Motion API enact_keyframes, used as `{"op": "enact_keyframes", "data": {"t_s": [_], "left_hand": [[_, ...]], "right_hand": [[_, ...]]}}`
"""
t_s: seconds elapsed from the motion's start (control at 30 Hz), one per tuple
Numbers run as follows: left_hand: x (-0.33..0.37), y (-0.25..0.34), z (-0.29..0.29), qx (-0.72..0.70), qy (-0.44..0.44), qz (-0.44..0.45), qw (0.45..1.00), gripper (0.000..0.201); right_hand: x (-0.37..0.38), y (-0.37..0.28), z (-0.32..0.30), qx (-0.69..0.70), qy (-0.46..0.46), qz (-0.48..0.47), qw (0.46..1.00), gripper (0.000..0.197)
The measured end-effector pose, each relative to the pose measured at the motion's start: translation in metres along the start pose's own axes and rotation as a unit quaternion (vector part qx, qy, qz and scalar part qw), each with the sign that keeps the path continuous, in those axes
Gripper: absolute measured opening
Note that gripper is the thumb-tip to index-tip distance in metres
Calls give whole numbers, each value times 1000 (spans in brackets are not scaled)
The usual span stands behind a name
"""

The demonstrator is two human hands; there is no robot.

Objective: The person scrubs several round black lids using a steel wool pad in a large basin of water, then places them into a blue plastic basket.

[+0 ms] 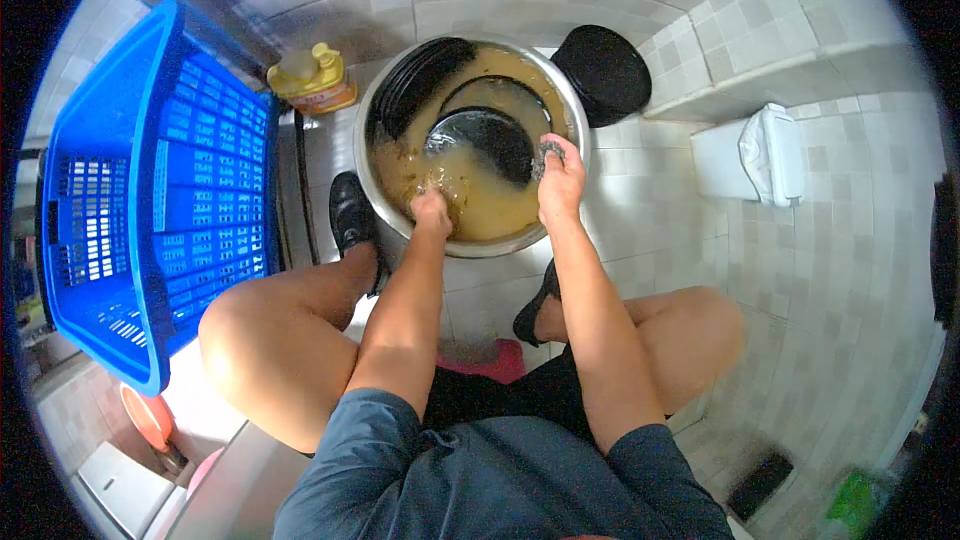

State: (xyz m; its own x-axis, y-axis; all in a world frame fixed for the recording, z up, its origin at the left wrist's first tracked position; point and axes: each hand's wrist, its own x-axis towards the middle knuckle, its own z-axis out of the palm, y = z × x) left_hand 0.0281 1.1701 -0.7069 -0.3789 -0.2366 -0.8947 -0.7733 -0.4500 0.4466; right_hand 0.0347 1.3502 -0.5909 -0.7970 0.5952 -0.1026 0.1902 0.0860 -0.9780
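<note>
A round metal basin (pixel 365 172) full of murky yellowish-brown water stands on the floor before me. Inside it, a shiny black plate (pixel 487 138) lies partly under the surface, and several black plates (pixel 412 90) lean stacked against the far left wall. My left hand (pixel 432 208) dips into the water at the near left side; its fingers are hidden by water and splashes. Over the right rim, my right hand (pixel 562 183) is closed on a grey steel wool scrubber (pixel 546 156), just right of the shiny plate.
A stack of black round plates (pixel 602 75) stands right of the basin. Left are a yellow jug (pixel 313 78) and a large blue plastic basket (pixel 165 190). A white bin (pixel 755 155) with a liner stands by the right wall. My knees flank my arms.
</note>
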Motion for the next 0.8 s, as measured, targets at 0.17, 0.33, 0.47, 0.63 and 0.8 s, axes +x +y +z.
{"op": "enact_keyframes", "data": {"t_s": [0.17,0.33,0.47,0.63,0.8], "left_hand": [[21,9,-18,-58,-7,89,994,52],[-38,31,-6,10,28,49,998,64],[-61,54,-17,-18,-7,56,998,58],[-99,84,-25,-18,-115,99,988,35],[-165,60,13,74,-112,298,945,17]], "right_hand": [[-2,-1,-1,163,18,54,985,22],[7,-3,-34,299,53,148,941,17],[-2,-13,-48,358,26,188,914,14],[-28,-37,-48,394,16,280,875,12],[-27,-28,-80,274,-81,293,912,18]]}}
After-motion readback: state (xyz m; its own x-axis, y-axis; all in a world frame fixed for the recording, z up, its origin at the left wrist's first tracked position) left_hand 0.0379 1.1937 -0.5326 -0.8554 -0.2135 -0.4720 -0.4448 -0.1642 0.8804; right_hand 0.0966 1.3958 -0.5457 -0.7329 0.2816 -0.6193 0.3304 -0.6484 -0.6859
